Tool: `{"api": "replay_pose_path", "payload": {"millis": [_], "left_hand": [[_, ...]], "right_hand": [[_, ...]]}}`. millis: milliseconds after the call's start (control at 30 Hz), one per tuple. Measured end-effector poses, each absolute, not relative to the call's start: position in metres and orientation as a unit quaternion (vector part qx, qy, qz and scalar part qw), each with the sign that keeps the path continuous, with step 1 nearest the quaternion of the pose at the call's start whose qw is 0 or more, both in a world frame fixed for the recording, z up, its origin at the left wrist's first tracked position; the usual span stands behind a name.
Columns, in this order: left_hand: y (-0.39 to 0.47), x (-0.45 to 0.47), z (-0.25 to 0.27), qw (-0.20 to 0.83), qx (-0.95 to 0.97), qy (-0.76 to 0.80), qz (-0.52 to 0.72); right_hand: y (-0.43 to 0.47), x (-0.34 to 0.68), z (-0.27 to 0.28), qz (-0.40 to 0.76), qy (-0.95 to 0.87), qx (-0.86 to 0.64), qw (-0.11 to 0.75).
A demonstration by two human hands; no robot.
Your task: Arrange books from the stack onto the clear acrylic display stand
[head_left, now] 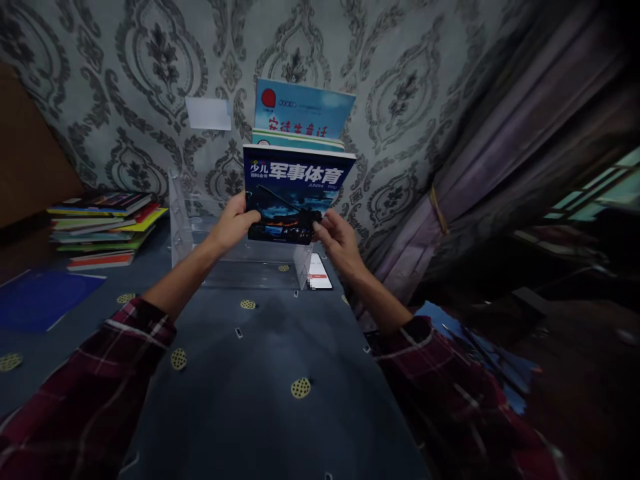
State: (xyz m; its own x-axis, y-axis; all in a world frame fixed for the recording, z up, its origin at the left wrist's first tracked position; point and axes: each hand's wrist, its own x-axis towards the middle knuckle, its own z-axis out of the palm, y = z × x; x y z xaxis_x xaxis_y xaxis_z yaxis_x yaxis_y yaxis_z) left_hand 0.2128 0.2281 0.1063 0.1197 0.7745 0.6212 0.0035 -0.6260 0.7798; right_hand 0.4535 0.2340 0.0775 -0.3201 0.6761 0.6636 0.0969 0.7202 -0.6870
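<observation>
A dark blue book (295, 193) with white Chinese lettering is held up in front of me, cover facing me. My left hand (235, 221) grips its left edge, thumb on the cover. On the lower right side, my right hand (341, 241) holds the same book with its thumb at the front. Below and behind it stands a clear plastic tiered rack (181, 230), partly hidden by the book. A light blue book (306, 110) with red lettering stands upright behind, with the top edges of other books in front of it.
On the left of the table (240, 400) lies a stack of books (107, 230), with a flat blue book or folder (45, 300) nearer me. A lit phone (319, 272) lies against the rack's right side. A tied curtain (435, 207) hangs at right; patterned wallpaper is behind.
</observation>
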Motion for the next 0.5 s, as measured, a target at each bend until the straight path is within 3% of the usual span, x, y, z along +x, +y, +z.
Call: {"api": "replay_pose_path", "payload": {"millis": [500], "left_hand": [[0.267,0.213,0.072,0.304,0.664,0.349,0.588]], "right_hand": [[0.280,0.454,0.047,0.284,-0.751,-0.298,0.516]]}}
